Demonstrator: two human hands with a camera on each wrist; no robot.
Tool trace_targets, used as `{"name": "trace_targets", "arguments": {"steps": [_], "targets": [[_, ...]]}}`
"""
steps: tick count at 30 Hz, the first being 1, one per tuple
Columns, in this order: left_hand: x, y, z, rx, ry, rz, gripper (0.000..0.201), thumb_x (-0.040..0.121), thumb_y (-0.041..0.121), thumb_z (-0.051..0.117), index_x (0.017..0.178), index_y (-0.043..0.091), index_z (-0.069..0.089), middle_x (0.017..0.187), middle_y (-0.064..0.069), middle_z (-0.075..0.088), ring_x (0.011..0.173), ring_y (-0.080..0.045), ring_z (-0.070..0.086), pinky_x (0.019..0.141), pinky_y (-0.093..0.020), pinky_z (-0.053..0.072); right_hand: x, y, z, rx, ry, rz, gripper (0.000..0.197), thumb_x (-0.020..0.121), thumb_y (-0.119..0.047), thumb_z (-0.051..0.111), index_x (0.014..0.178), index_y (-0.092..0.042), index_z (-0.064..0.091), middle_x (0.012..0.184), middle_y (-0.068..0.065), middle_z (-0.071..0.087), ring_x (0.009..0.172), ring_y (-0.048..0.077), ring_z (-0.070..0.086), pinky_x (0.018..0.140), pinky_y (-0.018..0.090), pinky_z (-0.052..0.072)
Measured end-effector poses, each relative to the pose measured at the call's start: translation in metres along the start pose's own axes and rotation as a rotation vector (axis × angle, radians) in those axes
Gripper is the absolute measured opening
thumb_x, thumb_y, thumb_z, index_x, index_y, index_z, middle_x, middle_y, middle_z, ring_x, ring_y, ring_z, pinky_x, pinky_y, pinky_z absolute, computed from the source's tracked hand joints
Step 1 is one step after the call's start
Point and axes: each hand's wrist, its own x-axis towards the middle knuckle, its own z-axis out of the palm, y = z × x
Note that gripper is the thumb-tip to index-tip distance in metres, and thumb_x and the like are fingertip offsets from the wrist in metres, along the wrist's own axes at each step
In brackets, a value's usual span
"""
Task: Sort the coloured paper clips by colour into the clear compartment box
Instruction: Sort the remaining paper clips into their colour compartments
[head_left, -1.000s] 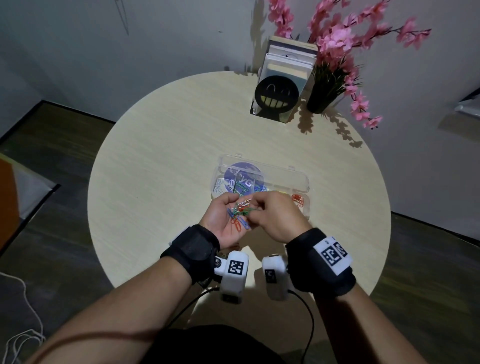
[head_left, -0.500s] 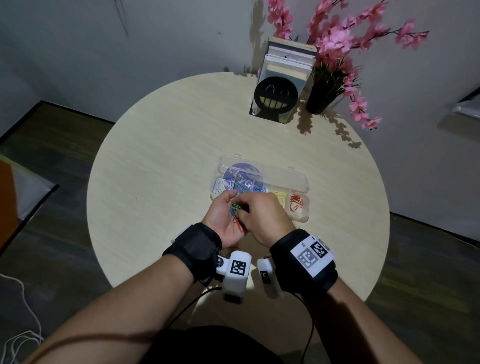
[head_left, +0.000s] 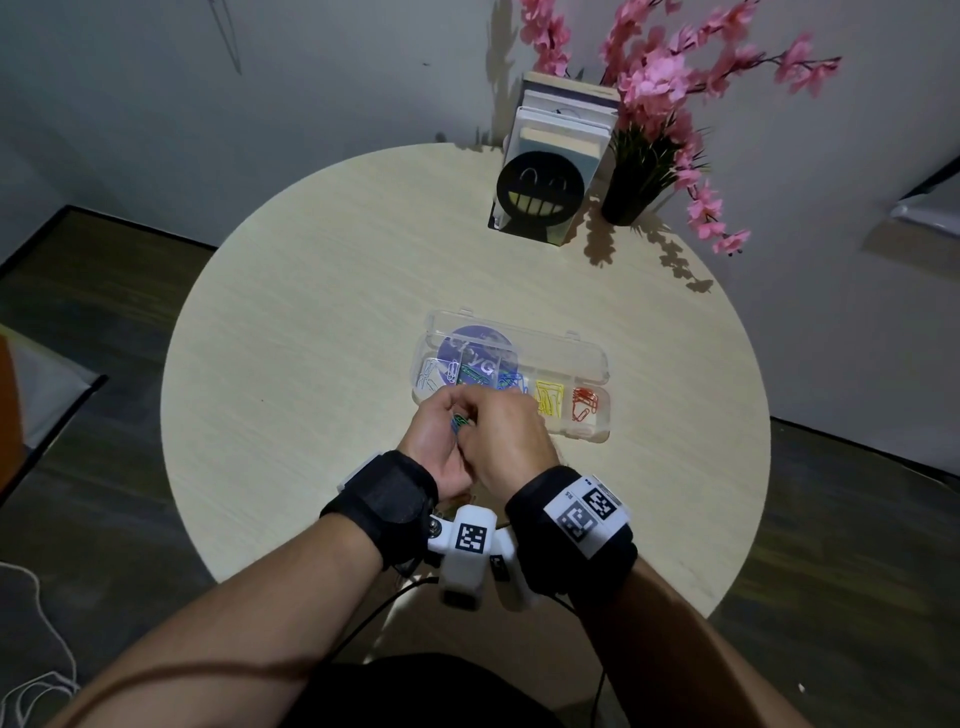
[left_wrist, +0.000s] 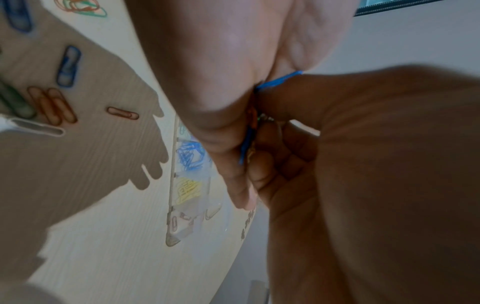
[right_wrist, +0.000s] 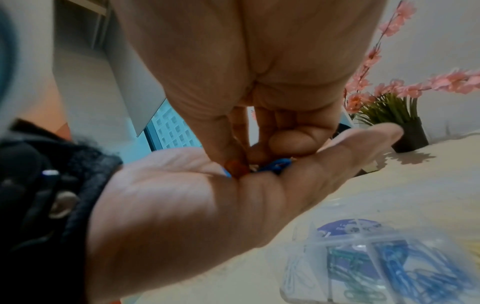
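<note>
The clear compartment box lies open on the round table, with white, green, blue, yellow and orange clips in separate cells. My left hand is cupped palm up just in front of the box, holding a small bunch of mixed paper clips. My right hand lies over that palm, thumb and fingers pinching into the bunch. In the right wrist view an orange clip and blue clips sit at those fingertips. Loose paper clips lie on the table below my left wrist.
A black smiley bookend with books and a black vase of pink flowers stand at the table's far edge. The table's rim is close under my wrists. Dark floor surrounds the table.
My right hand has slid left over the left palm, uncovering the yellow and orange cells. The orange clip seen between the hands earlier is now hidden from the head view.
</note>
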Motion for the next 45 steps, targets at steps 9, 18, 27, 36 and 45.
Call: {"name": "trace_targets", "arguments": {"steps": [9, 18, 27, 36, 45], "targets": [[-0.003, 0.009, -0.002, -0.059, -0.008, 0.072, 0.039, 0.093, 0.024, 0.033, 0.09, 0.003, 0.066, 0.084, -0.012, 0.069, 0.079, -0.022, 0.066, 0.074, -0.031, 0.055, 0.016, 0.019, -0.019, 0.28, -0.005, -0.106, 0.011, 0.074, -0.006, 0.063, 0.075, -0.017, 0.062, 0.06, -0.005, 0.054, 0.06, 0.013, 0.049, 0.058, 0.026, 0.041], [-0.013, 0.036, -0.031, -0.084, 0.021, 0.114, 0.052, 0.091, 0.024, 0.031, 0.11, -0.011, 0.064, 0.122, -0.029, 0.06, 0.106, -0.046, 0.061, 0.094, -0.057, 0.044, 0.063, 0.045, -0.032, 0.606, -0.044, 0.029, 0.021, 0.075, 0.01, 0.061, 0.07, -0.011, 0.059, 0.051, 0.006, 0.05, 0.042, 0.017, 0.044, 0.044, 0.022, 0.038], [-0.025, 0.06, -0.05, -0.11, 0.022, 0.153, 0.053, 0.092, 0.025, 0.03, 0.109, -0.011, 0.065, 0.125, -0.029, 0.059, 0.115, -0.047, 0.056, 0.104, -0.054, 0.039, 0.119, 0.049, 0.008, 0.367, -0.03, 0.188, 0.017, 0.073, 0.004, 0.067, 0.065, -0.01, 0.062, 0.058, 0.009, 0.059, 0.047, 0.021, 0.053, 0.054, 0.031, 0.052], [-0.026, 0.055, -0.034, -0.095, -0.027, 0.108, 0.053, 0.093, 0.025, 0.029, 0.117, -0.01, 0.06, 0.126, -0.028, 0.058, 0.114, -0.046, 0.057, 0.095, -0.056, 0.044, 0.089, 0.039, -0.017, 0.406, 0.016, 0.008, 0.004, 0.082, -0.009, 0.066, 0.082, -0.013, 0.067, 0.07, 0.0, 0.063, 0.054, 0.012, 0.06, 0.053, 0.022, 0.049], [-0.029, 0.03, -0.012, 0.006, -0.037, 0.069, 0.051, 0.082, 0.023, 0.04, 0.115, -0.009, 0.062, 0.111, -0.028, 0.064, 0.093, -0.041, 0.068, 0.085, -0.052, 0.053, 0.051, 0.039, -0.014, 0.65, -0.362, 0.047, 0.023, 0.075, -0.026, 0.072, 0.091, -0.01, 0.074, 0.088, 0.023, 0.07, 0.075, 0.029, 0.057, 0.067, 0.036, 0.045]]}}
